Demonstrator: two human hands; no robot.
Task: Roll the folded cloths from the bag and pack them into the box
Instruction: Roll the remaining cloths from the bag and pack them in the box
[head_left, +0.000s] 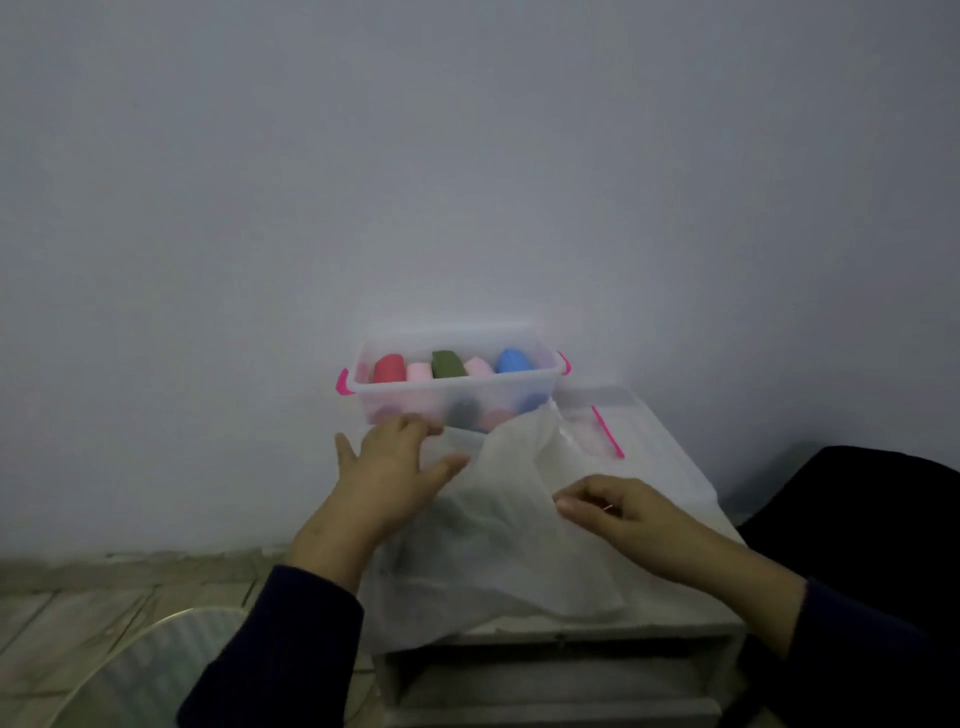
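A clear plastic box (540, 387) with pink latches stands against the wall on a white drawer unit. Several rolled cloths stand in it: red (388, 368), pale pink (418, 372), dark green (449, 364), another pink and blue (513, 360). In front of the box lies a translucent white bag (509, 540), with something dark showing dimly through it. My left hand (387, 475) rests spread on the bag's left edge, fingertips near the box wall. My right hand (618, 506) pinches the bag's film on the right.
The box lid (613, 421) with a pink strip lies flat to the right of the box. The white drawer unit (561, 670) has open slots in front. A round fan guard (156, 670) sits low left on a tiled floor. A dark shape lies at right.
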